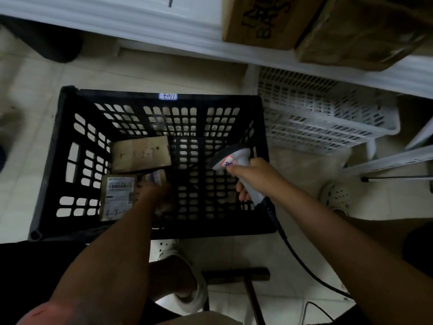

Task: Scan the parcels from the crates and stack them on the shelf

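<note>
Your right hand (253,177) grips the scanner (234,160) over the black crate (150,99) while your blurred left hand (154,193) reaches among its parcels (140,154).

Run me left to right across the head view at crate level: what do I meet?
Black crate's left wall → labelled parcel → left hand reaching into the crate, blurred → barcode scanner gripped by the right hand → white crate under the shelf.
</note>
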The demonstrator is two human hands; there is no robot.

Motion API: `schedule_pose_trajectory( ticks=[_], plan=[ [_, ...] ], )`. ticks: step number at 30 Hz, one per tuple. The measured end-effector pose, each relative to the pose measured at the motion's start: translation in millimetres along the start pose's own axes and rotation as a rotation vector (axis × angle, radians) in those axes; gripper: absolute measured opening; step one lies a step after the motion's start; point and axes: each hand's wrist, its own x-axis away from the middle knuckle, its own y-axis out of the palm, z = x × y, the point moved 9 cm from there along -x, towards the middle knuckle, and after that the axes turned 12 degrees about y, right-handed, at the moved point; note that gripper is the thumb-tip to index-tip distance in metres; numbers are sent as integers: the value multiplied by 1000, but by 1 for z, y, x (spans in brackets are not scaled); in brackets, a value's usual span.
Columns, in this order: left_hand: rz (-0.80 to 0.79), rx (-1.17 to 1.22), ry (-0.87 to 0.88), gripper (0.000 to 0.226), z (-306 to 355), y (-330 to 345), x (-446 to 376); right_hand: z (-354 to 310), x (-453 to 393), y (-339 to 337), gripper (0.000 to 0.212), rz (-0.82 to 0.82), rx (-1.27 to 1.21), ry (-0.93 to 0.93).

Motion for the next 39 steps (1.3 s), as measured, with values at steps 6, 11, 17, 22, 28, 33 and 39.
schedule_pose_trajectory(
  ticks=[6,11,17,22,28,33,39],
  plan=[
    [-252,694,50,29,64,5,48,-3,11,-30,39,44,-220,-42],
    [-429,773,270,41,135,-17,135,3,30,-64,43,53,-329,-66],
    [-356,721,800,66,225,-33,256,37,70,-105,46,18,-529,-80],
    [-177,173,1382,98,273,-9,352,64,109,-144,40,74,-698,-203],
    [-537,667,1139,72,281,31,383,98,138,-168,32,160,-856,-255],
    [-501,968,956,32,291,44,386,119,146,-191,46,367,-750,-319],
    [-588,1160,706,58,293,84,388,121,161,-196,31,499,-723,-481]
  ],
)
